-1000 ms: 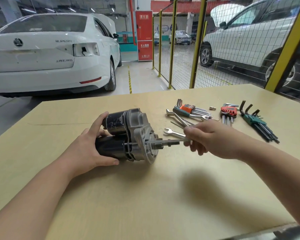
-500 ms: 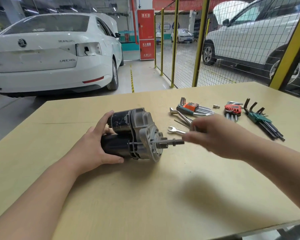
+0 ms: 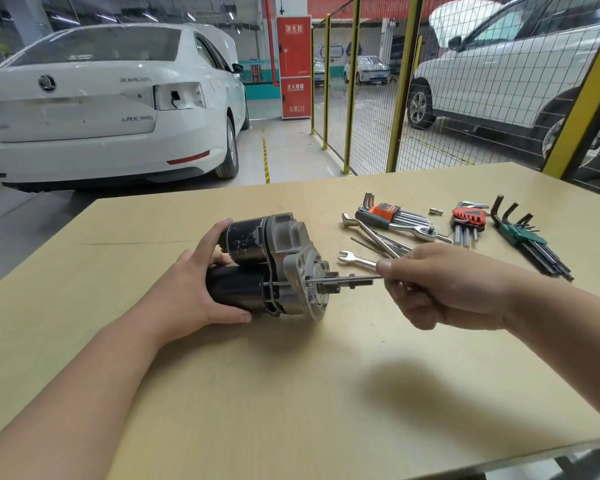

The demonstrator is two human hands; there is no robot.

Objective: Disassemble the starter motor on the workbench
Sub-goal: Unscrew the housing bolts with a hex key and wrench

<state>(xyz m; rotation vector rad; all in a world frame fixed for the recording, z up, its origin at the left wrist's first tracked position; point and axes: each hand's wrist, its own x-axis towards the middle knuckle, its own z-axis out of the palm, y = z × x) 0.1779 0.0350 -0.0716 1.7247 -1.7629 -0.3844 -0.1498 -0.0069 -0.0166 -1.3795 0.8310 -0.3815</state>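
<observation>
On the workbench [image 3: 291,393], left hand [image 3: 187,292] gripping starter motor [image 3: 278,258] (on its side), right hand [image 3: 444,289] pinching thin rod [image 3: 361,278].

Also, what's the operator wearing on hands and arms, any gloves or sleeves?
No gloves: the left hand and right hand are both bare. The left forearm and right forearm are bare as far as the frame shows, with no sleeve in view. No watch or wristband shows at either wrist.

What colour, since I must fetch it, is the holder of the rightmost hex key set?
Green, on the hex key holder, clearest in the head view.
</observation>
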